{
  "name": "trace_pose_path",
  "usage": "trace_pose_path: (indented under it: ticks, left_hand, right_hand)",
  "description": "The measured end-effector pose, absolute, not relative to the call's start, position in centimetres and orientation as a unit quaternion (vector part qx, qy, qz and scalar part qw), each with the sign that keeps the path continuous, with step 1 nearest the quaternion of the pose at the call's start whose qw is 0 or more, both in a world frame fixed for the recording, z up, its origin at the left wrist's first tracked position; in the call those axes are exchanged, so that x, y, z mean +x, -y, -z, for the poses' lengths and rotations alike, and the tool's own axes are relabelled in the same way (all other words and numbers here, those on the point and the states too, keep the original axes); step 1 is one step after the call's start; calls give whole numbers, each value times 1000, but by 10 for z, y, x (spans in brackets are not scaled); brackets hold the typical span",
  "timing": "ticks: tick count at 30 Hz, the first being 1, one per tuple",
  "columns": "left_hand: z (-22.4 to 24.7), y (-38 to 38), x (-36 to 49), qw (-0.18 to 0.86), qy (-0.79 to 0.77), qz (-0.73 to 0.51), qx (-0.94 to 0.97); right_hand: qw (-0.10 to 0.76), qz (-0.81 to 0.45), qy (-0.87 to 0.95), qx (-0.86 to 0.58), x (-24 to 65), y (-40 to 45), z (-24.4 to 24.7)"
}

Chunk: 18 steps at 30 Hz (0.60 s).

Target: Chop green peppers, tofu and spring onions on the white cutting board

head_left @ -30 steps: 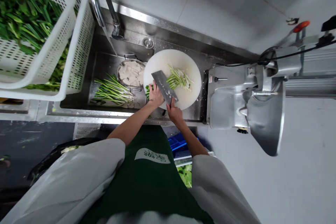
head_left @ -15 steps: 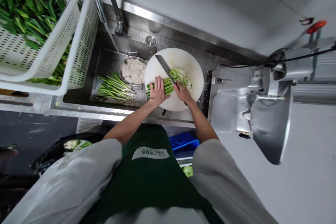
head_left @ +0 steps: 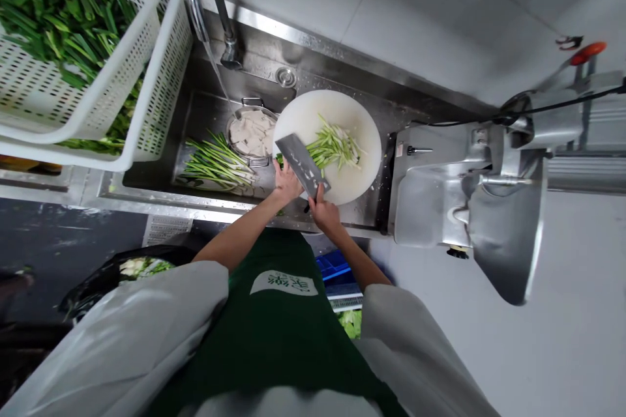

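Note:
My right hand [head_left: 324, 214] is wrapped round the handle of a cleaver [head_left: 302, 164], whose broad blade lies tilted over the left part of the round white cutting board [head_left: 362, 117]. Bits of cut stalk cling to the blade. At the board's left edge, my left hand [head_left: 287, 182] is closed on green scallion tops [head_left: 279, 159]; the blade hides some of its fingers and most of that bunch. A loose heap of cut scallions [head_left: 335, 145] lies to the right of the blade. Uncut scallions [head_left: 218, 163] rest in the sink, left of my left hand.
Water runs from the faucet [head_left: 231, 52] towards a metal pot of pale slices [head_left: 252, 133] in the sink [head_left: 195, 107]. White baskets [head_left: 166, 85] of greens stand at the left. A metal slicing machine [head_left: 503, 208] is at the right. A black bag [head_left: 98, 283] of scraps sits below.
The cleaver and my right hand have moved left and towards me, and the blade now shows its flat side. My left hand has drawn slightly back; cut stalks lie separate on the board.

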<state>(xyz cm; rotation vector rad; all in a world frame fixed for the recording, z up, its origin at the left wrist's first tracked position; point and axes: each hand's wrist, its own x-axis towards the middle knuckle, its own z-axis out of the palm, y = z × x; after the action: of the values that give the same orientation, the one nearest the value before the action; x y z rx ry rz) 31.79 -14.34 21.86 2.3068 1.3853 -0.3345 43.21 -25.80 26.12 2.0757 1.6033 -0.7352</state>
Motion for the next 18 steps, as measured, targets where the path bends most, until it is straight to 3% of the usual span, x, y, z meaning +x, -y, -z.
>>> trace_pose_path:
  ticks: [10,18]
  left_hand:
    - [-230,143,318,264,-522,80,807]
    - [-244,142,325,247,-538,58,804]
  right_hand:
    - [204,251,-544,774,446,264,-250]
    - [31,285,-634,718,506,149,-260]
